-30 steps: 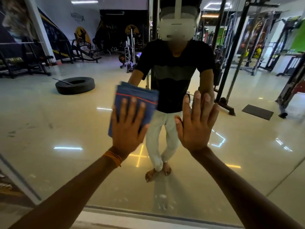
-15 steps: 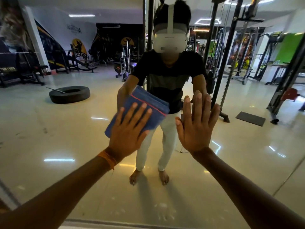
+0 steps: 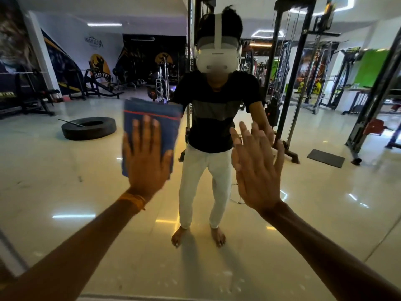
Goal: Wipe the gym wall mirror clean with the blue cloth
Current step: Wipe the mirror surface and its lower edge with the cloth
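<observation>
The wall mirror (image 3: 314,213) fills almost the whole view and reflects the gym and the person standing before it. A folded blue cloth (image 3: 165,118) with a thin red stripe lies flat against the glass, left of centre. My left hand (image 3: 147,161) presses it there with straight, spread fingers, an orange band on the wrist. My right hand (image 3: 256,168) is held flat at the glass to the right, fingers straight and spread, holding nothing. Faint whitish smudges mark the lower glass (image 3: 230,281).
The mirror's bottom edge (image 3: 130,297) runs along the foot of the view, and a frame edge (image 3: 8,253) cuts the lower left corner. Reflected behind are a tyre (image 3: 89,128) on the shiny floor and a black cable machine (image 3: 286,83).
My left hand has slid the cloth leftwards and straightened it upright on the glass. The view has tilted up, showing more of the reflection. My right hand stays roughly in place.
</observation>
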{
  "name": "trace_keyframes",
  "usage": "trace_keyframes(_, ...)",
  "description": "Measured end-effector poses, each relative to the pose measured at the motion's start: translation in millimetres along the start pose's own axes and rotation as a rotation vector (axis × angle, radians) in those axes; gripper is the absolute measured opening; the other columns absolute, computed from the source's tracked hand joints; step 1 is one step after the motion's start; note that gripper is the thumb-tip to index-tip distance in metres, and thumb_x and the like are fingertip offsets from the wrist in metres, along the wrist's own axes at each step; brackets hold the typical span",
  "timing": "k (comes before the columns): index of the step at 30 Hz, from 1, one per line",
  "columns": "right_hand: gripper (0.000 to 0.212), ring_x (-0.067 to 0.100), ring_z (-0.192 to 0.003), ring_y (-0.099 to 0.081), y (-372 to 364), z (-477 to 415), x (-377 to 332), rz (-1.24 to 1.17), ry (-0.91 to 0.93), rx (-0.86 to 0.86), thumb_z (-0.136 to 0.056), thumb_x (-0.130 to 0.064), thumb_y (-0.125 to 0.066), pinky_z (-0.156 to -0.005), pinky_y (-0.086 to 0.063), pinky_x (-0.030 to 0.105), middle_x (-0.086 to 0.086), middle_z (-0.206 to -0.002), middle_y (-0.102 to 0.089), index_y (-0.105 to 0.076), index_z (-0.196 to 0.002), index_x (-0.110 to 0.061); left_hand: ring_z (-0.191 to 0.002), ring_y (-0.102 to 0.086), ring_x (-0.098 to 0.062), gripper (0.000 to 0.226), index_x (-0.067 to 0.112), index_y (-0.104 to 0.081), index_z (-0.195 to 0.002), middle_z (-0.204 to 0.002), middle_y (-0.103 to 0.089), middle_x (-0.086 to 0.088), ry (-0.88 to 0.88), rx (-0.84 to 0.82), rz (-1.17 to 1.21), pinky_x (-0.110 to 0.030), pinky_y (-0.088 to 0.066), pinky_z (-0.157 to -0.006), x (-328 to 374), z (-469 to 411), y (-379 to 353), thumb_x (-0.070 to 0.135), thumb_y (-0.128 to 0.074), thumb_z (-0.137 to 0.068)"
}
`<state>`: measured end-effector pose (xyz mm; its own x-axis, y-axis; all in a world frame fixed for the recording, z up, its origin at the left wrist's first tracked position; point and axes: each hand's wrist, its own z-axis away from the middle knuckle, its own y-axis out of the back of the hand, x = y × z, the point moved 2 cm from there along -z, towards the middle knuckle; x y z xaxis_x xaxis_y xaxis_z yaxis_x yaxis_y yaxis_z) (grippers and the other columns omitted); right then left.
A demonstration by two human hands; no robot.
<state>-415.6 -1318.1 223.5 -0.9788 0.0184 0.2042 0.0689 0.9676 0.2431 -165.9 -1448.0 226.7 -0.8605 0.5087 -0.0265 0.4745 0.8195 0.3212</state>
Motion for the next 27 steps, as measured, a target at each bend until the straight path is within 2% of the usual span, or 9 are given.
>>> trace_keyframes(3,0.065,0.037,-0.157,-0.02,-9,-35,-26,-0.045,0.014,0.009,-0.098,-0.015,-0.061,-0.123,-0.017,0.067,0.014,-0.168,-0.023,-0.035,-0.157,-0.012,-0.158,-0.006,-0.036,0.071,0.004,-0.009,-0.163,-0.169,-0.016,-0.024,0.37,0.094,0.014,-0.046,0.006,-0.129,-45,-30,13,0.05,-0.017,-0.11)
trace_keyframes(4,0.063,0.039,-0.155,-0.023,-14,-48,-32,-0.045,0.019,0.005,-0.1,-0.016,-0.059,-0.122,-0.021,0.068,0.016,-0.167,-0.027,-0.036,-0.158,-0.012,-0.158,-0.008,-0.038,0.071,0.005,-0.007,-0.164,-0.169,-0.015,-0.023,0.378,0.095,0.001,-0.046,0.006,-0.129,-43,-30,14,0.05,-0.016,-0.11)
trace_keyframes(7,0.056,0.037,-0.156,-0.023,-29,-70,-40,0.01,0.032,-0.022,-0.106,-0.023,-0.052,-0.124,-0.022,0.064,0.016,-0.167,-0.03,-0.039,-0.159,-0.011,-0.159,0.0,-0.032,0.068,0.015,0.001,-0.165,-0.172,0.001,-0.012,-0.098,-0.047,0.026,-0.051,0.004,-0.129,-14,5,4,0.049,-0.022,-0.11)
trace_keyframes(9,0.055,0.034,-0.158,-0.017,-36,-71,-39,0.055,0.032,-0.016,-0.108,-0.027,-0.048,-0.126,-0.016,0.06,0.014,-0.168,-0.027,-0.037,-0.16,-0.012,-0.16,0.004,-0.028,0.068,0.017,0.002,-0.165,-0.173,0.007,-0.005,-0.26,-0.08,0.042,-0.051,0.003,-0.129,-32,11,4,0.049,-0.023,-0.11)
trace_keyframes(14,0.061,0.036,-0.159,-0.015,-42,-65,-37,0.141,0.048,-0.025,-0.107,-0.03,-0.05,-0.126,-0.015,0.06,0.014,-0.17,-0.023,-0.03,-0.162,-0.012,-0.158,-0.006,-0.036,0.07,0.004,-0.012,-0.163,-0.17,-0.015,-0.022,0.184,0.073,0.026,-0.046,0.005,-0.129,-115,-63,35,0.043,-0.031,-0.109)
trace_keyframes(17,0.06,0.036,-0.158,-0.018,-43,-65,-38,0.126,0.038,-0.01,-0.108,-0.031,-0.043,-0.126,-0.018,0.06,0.014,-0.17,-0.022,-0.029,-0.162,-0.009,-0.158,-0.007,-0.037,0.068,0.003,-0.014,-0.163,-0.17,-0.015,-0.022,0.313,0.141,0.021,-0.052,-0.002,-0.129,-100,-78,36,0.042,-0.029,-0.109)
trace_keyframes(21,0.062,0.034,-0.158,-0.02,-44,-65,-38,0.131,0.023,0.008,-0.106,-0.032,-0.043,-0.127,-0.018,0.058,0.015,-0.168,-0.026,-0.029,-0.161,-0.006,-0.16,0.003,-0.028,0.066,0.016,-0.002,-0.165,-0.173,0.008,-0.006,-0.36,-0.044,0.012,-0.05,0.004,-0.129,-56,-24,16,0.044,-0.026,-0.11)
trace_keyframes(23,0.062,0.033,-0.159,-0.017,-43,-65,-37,0.127,0.027,0.015,-0.106,-0.032,-0.042,-0.127,-0.016,0.057,0.014,-0.167,-0.026,-0.029,-0.161,-0.007,-0.16,0.002,-0.025,0.066,0.017,-0.005,-0.166,-0.173,0.005,-0.003,-0.486,-0.037,0.027,-0.048,0.003,-0.129,-70,-32,20,0.044,-0.027,-0.11)
trace_keyframes(27,0.061,0.031,-0.159,-0.017,-41,-67,-41,0.125,0.032,0.027,-0.108,-0.034,-0.039,-0.127,-0.016,0.056,0.012,-0.168,-0.026,-0.025,-0.162,-0.01,-0.159,-0.008,-0.033,0.067,0.01,-0.015,-0.164,-0.17,-0.016,-0.014,-0.098,0.09,0.056,-0.052,0.001,-0.128,-80,-117,43,0.044,-0.032,-0.109)
